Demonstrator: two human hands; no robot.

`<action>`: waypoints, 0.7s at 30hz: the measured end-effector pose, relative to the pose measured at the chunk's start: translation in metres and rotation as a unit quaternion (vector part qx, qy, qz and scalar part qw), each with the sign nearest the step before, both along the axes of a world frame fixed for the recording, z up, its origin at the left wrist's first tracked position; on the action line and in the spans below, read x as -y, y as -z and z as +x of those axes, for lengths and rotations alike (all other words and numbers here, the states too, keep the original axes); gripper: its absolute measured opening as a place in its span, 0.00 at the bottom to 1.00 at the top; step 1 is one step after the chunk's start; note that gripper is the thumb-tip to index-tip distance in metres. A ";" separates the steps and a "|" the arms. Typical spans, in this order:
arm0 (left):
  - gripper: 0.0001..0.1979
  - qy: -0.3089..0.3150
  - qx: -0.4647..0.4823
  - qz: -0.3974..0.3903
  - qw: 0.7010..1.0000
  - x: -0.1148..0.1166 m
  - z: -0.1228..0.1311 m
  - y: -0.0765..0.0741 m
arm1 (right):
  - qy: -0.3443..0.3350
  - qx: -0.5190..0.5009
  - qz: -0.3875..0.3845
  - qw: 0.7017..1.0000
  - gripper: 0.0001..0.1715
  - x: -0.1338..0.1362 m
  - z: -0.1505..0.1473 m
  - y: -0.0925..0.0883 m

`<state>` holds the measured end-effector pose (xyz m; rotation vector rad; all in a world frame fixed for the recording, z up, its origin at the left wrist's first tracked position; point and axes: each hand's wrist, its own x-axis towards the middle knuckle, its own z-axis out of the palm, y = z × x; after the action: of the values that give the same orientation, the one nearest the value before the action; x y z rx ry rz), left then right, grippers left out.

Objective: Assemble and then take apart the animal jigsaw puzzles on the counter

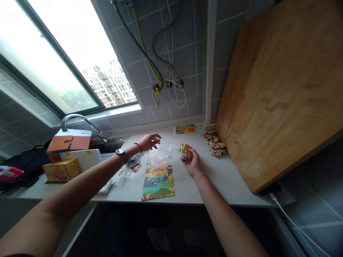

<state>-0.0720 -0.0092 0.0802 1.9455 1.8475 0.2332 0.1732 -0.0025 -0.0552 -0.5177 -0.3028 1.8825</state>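
Observation:
My right hand (193,163) is closed around a bunch of jigsaw puzzle pieces (185,151), held above the white counter. My left hand (150,142) hangs with its fingers apart and nothing in them, over crumpled clear plastic bags (160,155). Below the bags lies a partly joined jigsaw puzzle (158,182) with a blue pond and green banks. Loose puzzle pieces (215,144) are heaped to the right, against a wooden board. Behind the hands, a picture card (184,129) lies flat near the wall. More pieces (134,164) sit in plastic below my left wrist.
A large wooden board (281,89) leans along the right side. On the left stand an orange box (70,142), a yellow box (62,170) and a sink tap (80,117). A white cable (122,179) crosses the counter (187,192). Hoses (144,53) hang on the tiled wall.

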 end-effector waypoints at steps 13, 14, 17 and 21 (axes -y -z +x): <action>0.61 0.341 -0.302 0.074 0.887 0.038 -0.037 0.037 | 0.015 -0.050 -0.031 0.998 0.14 -0.002 -0.001 0.003; 0.55 0.351 -0.298 0.084 0.884 0.038 -0.036 0.041 | 0.017 -0.050 -0.033 0.998 0.14 -0.002 -0.001 0.002; 0.33 0.362 -0.295 0.110 0.877 0.038 -0.031 0.047 | 0.025 -0.047 -0.030 0.998 0.13 -0.001 0.001 0.000; 0.22 0.271 -0.332 0.092 0.899 0.036 -0.018 0.035 | 0.082 -0.035 -0.030 0.996 0.13 -0.004 0.004 -0.002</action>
<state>-0.0898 -0.0451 0.0451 2.8268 1.5595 -0.5139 0.1768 0.0017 -0.0534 -0.5003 -0.1520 1.7510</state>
